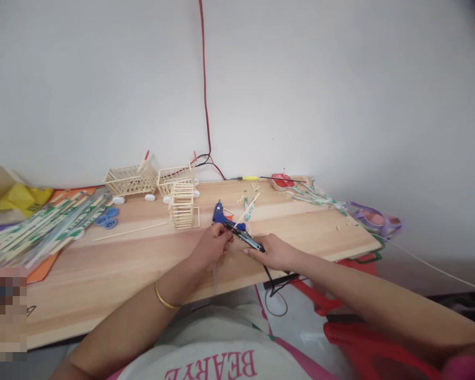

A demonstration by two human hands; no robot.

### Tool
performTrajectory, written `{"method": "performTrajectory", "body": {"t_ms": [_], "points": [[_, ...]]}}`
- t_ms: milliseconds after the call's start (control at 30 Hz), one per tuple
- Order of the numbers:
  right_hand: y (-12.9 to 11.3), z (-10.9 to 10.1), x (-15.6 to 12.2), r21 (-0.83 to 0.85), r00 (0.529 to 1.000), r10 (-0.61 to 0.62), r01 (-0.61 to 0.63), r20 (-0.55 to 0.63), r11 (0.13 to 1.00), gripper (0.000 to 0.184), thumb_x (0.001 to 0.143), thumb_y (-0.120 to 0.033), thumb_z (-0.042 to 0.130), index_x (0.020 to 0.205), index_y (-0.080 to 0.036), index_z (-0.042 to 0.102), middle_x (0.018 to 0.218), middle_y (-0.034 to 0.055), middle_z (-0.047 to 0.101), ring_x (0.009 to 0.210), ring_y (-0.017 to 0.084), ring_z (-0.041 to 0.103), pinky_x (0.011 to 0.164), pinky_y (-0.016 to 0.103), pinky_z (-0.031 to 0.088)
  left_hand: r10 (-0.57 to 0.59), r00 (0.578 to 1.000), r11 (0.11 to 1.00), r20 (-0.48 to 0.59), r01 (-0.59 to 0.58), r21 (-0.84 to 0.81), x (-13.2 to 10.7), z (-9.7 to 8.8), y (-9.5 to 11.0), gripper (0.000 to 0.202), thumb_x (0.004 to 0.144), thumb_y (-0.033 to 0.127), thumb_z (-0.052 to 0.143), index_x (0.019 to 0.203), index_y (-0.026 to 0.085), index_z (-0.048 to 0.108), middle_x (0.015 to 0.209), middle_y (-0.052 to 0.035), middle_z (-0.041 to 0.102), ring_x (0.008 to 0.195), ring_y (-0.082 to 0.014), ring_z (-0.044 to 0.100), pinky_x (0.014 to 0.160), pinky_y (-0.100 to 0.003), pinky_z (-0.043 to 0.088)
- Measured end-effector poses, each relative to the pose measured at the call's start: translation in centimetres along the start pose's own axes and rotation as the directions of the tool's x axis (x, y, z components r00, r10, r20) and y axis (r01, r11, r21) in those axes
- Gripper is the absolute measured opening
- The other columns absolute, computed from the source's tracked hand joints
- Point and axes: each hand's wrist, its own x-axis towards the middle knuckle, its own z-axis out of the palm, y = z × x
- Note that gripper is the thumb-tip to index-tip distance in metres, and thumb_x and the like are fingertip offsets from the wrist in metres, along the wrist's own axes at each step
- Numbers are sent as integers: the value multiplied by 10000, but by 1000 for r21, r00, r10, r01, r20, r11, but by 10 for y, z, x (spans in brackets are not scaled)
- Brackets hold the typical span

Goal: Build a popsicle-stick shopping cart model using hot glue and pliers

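My right hand (pixel 275 252) is closed round the handles of a pair of dark metal pliers (pixel 250 240), whose jaws point left toward my other hand. My left hand (pixel 214 244) pinches the lower end of a thin wooden stick (pixel 247 209) at those jaws; the fingers partly hide the grip. Just beyond lies a blue glue gun (pixel 218 214) on the wooden table (pixel 134 264). To its left stands a small slatted cart frame of sticks (pixel 182 207), with two wheeled stick carts, one left (pixel 130 182) and one nearer the middle (pixel 176 178), by the wall.
Packaged sticks (pixel 59 224) cover the table's left side, with blue round pieces (pixel 108 217) beside them. At the back right are a yellow-handled tool (pixel 249 178), a red container (pixel 283 181) and torn wrappers (pixel 316 196). A black cord (pixel 275 303) hangs off the front edge near red stools (pixel 364 338).
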Motion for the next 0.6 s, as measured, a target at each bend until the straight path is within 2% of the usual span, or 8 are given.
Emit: {"method": "performTrajectory", "body": {"t_ms": [167, 300, 500, 600], "points": [[-7, -8, 1, -75, 997, 79, -78, 16, 994, 610, 860, -678, 310, 752, -158, 609, 597, 42, 567, 557, 162, 517, 509, 230, 298, 131, 991, 953, -12, -123, 278, -1, -5, 8, 194, 827, 271, 497, 657, 179, 478, 547, 49, 471, 441, -93, 394, 476, -231, 285], [-11, -10, 1, -96, 997, 73, -69, 29, 993, 646, 862, -697, 274, 830, -160, 630, 664, 71, 620, 620, 187, 558, 543, 232, 322, 241, 969, 869, -59, -188, 458, -4, -4, 9, 220, 847, 238, 468, 634, 186, 474, 559, 35, 485, 538, -128, 448, 560, -255, 303], [-12, -9, 1, -75, 998, 66, -65, 22, 995, 635, 865, -693, 277, 852, -160, 622, 686, 82, 633, 621, 190, 570, 544, 232, 326, 305, 951, 779, -51, -218, 587, -4, -1, 8, 220, 874, 218, 417, 668, 192, 491, 554, 28, 510, 575, -150, 503, 596, -267, 329], [-11, -8, 1, -65, 998, 65, -66, -17, 996, 620, 874, -679, 279, 822, -159, 613, 673, 81, 627, 616, 186, 569, 535, 231, 317, 323, 945, 747, -42, -228, 625, -4, -1, 9, 229, 889, 241, 406, 688, 188, 503, 581, 18, 537, 591, -151, 526, 596, -262, 351]]}}
